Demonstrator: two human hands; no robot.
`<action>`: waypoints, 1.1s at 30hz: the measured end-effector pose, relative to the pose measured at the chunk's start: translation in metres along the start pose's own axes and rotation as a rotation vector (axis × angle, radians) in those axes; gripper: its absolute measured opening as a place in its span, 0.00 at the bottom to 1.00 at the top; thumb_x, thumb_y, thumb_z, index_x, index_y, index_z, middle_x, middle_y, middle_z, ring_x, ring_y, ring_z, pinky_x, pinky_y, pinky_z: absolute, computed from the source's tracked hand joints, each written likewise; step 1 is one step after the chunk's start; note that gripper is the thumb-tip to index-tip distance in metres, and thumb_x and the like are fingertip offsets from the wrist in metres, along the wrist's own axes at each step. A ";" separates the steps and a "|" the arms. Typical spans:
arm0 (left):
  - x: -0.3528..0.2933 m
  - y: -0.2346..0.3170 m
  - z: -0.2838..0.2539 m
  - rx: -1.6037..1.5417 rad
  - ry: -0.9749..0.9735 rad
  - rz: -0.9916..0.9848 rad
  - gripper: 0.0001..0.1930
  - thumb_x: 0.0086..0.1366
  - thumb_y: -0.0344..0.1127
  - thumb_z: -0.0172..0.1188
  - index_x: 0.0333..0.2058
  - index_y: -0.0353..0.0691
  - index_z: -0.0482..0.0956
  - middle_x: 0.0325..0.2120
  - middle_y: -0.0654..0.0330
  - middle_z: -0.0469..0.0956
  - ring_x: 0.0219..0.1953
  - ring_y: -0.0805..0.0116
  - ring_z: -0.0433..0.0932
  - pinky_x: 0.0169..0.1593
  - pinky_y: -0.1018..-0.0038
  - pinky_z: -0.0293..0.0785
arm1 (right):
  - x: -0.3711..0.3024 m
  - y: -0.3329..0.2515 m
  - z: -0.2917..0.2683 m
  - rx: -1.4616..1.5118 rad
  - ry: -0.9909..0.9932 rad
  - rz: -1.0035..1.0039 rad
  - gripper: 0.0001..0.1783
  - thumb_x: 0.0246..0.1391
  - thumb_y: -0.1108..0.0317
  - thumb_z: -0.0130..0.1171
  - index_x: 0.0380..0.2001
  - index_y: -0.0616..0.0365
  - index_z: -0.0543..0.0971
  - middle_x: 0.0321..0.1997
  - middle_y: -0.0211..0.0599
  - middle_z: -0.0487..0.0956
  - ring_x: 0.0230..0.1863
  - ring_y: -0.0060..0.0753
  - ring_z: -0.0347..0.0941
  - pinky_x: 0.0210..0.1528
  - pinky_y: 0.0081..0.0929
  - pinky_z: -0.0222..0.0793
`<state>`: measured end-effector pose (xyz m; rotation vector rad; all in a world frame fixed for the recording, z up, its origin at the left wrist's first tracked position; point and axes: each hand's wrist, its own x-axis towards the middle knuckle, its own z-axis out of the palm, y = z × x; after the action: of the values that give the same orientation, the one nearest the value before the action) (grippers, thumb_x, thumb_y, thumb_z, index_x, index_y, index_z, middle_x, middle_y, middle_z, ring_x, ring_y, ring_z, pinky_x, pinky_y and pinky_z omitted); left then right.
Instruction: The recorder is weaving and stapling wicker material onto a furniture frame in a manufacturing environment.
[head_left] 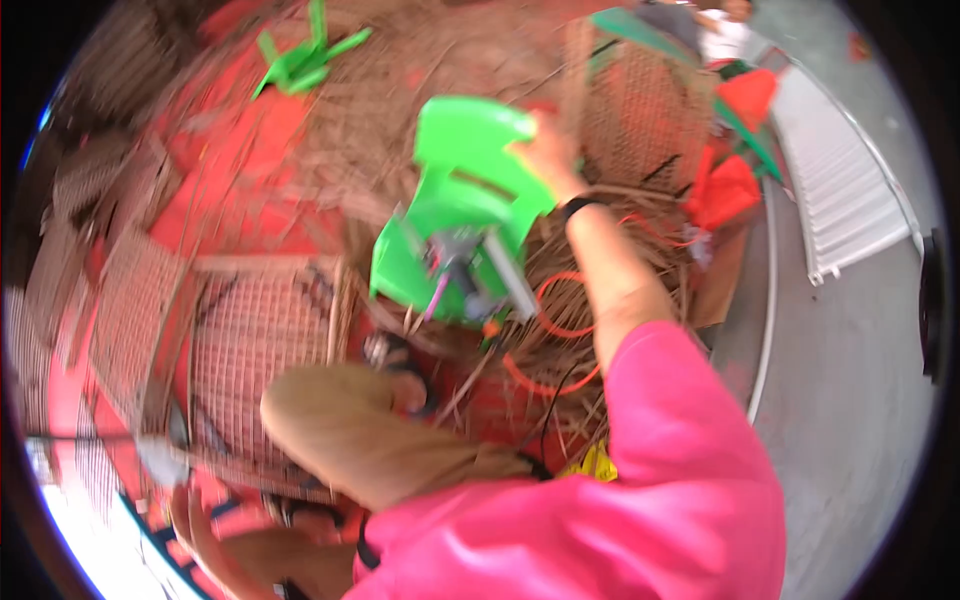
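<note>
My right hand (550, 160) reaches forward and is closed on the top corner of the backrest of a bright green plastic chair (465, 140). On the chair's seat lies a grey tool (458, 250) with a handle and a long pale part, blurred by motion; its exact kind cannot be made out. At the lower left, my left hand (200, 540) is held low beside my leg, fingers stretched out and apart, with nothing seen in it. Near that hand is a woven lattice panel (265, 340) with a wooden frame.
Dry sticks and strips litter the red floor covering (240, 130). A second green chair (305, 60) stands far left. An orange hose (548, 388) curls right of my leg. More woven panels (650, 110), a white ribbed panel (845, 165) and another person (725, 30) are at the far right.
</note>
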<state>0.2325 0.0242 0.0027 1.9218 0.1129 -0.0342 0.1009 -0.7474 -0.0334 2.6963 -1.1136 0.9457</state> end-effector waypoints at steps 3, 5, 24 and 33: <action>0.001 0.029 0.020 0.003 -0.050 0.011 0.25 0.66 0.41 0.58 0.59 0.38 0.70 0.55 0.59 0.73 0.56 0.65 0.72 0.55 0.67 0.67 | 0.004 0.003 0.003 0.163 -0.117 0.098 0.24 0.42 0.51 0.66 0.34 0.59 0.75 0.37 0.45 0.80 0.42 0.51 0.77 0.41 0.52 0.70; 0.000 0.052 0.033 -0.014 -0.171 0.082 0.24 0.68 0.43 0.55 0.59 0.37 0.70 0.53 0.56 0.74 0.56 0.64 0.73 0.56 0.67 0.67 | 0.010 0.001 0.002 0.170 -0.152 0.166 0.24 0.42 0.50 0.65 0.33 0.59 0.75 0.36 0.44 0.80 0.41 0.51 0.77 0.40 0.52 0.70; -0.007 -0.008 -0.054 0.863 -0.227 0.173 0.16 0.61 0.39 0.58 0.42 0.34 0.80 0.42 0.45 0.79 0.47 0.50 0.78 0.51 0.62 0.72 | 0.000 0.030 -0.010 -0.112 -0.426 0.304 0.44 0.59 0.38 0.50 0.68 0.56 0.58 0.73 0.48 0.54 0.73 0.51 0.50 0.71 0.54 0.47; 0.017 -0.043 -0.059 0.738 -0.675 0.231 0.25 0.47 0.46 0.67 0.42 0.34 0.79 0.41 0.49 0.78 0.48 0.47 0.75 0.54 0.57 0.68 | 0.026 -0.015 0.051 -0.383 -0.176 0.221 0.47 0.52 0.25 0.43 0.45 0.62 0.80 0.41 0.54 0.82 0.46 0.56 0.77 0.45 0.50 0.67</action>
<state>0.2438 0.0956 -0.0188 2.5253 -0.6567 -0.6367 0.1517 -0.7671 -0.0570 2.4127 -1.4764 0.4571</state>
